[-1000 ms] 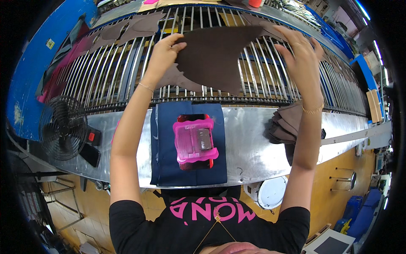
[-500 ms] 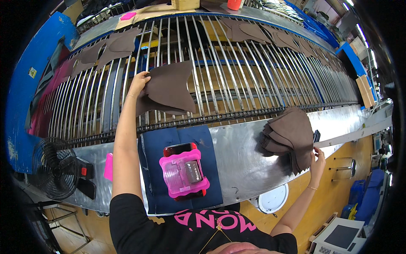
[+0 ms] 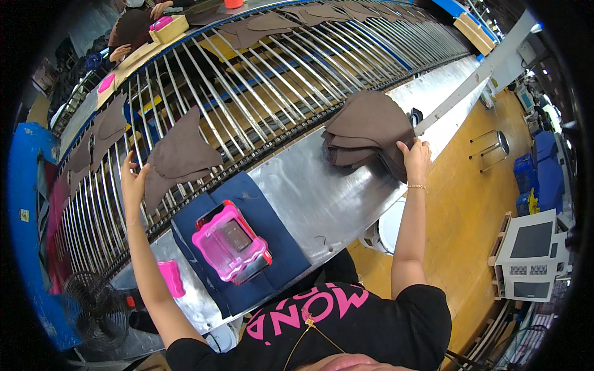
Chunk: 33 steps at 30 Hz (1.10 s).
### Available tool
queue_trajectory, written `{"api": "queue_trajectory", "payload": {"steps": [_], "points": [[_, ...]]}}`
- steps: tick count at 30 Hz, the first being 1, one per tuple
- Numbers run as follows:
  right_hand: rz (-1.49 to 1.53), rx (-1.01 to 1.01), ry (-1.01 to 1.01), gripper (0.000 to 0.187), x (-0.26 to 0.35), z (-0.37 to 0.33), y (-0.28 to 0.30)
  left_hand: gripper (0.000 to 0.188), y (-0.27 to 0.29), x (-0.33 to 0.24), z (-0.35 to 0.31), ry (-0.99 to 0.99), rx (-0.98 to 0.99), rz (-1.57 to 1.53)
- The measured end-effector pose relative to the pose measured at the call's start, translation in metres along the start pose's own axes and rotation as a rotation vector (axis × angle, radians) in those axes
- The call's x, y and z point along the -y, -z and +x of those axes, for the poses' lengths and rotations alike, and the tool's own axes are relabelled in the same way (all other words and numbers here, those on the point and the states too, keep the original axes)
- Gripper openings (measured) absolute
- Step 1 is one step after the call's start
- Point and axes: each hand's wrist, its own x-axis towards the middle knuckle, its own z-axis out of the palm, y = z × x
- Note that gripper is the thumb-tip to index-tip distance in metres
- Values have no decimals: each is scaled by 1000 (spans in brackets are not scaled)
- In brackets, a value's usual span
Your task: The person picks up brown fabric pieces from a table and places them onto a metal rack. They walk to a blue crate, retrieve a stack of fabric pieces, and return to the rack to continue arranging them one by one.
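My left hand (image 3: 134, 182) is open over the rod conveyor, thumb and fingers apart. Right beside it, brown fabric pieces (image 3: 184, 148) with curved edges lie overlapping across the metal rods. My right hand (image 3: 417, 162) is closed on the right edge of a fanned stack of brown fabric pieces (image 3: 365, 127). Most of that stack rests on the shiny metal table (image 3: 291, 204), and its near right part is lifted and bent in my grip. Between my arms a pink plastic holder (image 3: 213, 247) sits on a dark blue cloth (image 3: 284, 260).
A black fan (image 3: 96, 309) and a pink block (image 3: 171, 278) are at the lower left. More brown pieces (image 3: 269, 23) line the conveyor's far side. Across it, another person's hands (image 3: 120, 52) hold dark fabric. A pale metal bar (image 3: 473, 77) slants beyond the stack; a stool (image 3: 498, 143) stands right.
My left hand has let go of the brown pieces, which now lie on the rods. My right hand keeps hold of the stack. The whole view has turned.
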Motion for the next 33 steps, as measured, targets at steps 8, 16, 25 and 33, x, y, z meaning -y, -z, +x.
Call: {"api": "queue_trajectory", "payload": {"steps": [8, 16, 25, 33], "points": [[180, 62, 10, 36, -10, 17, 3, 64, 49, -21, -70, -40, -10, -173], [9, -57, 165, 22, -18, 21, 5, 59, 74, -45, -102, -70, -15, -127], [81, -263, 393, 22, 9, 19, 42, 56, 82, -82, -121, -149, -14, -134], [895, -380, 716, 17, 105, -32, 148, 72, 56, -166, -121, -370, 2, -323]]}}
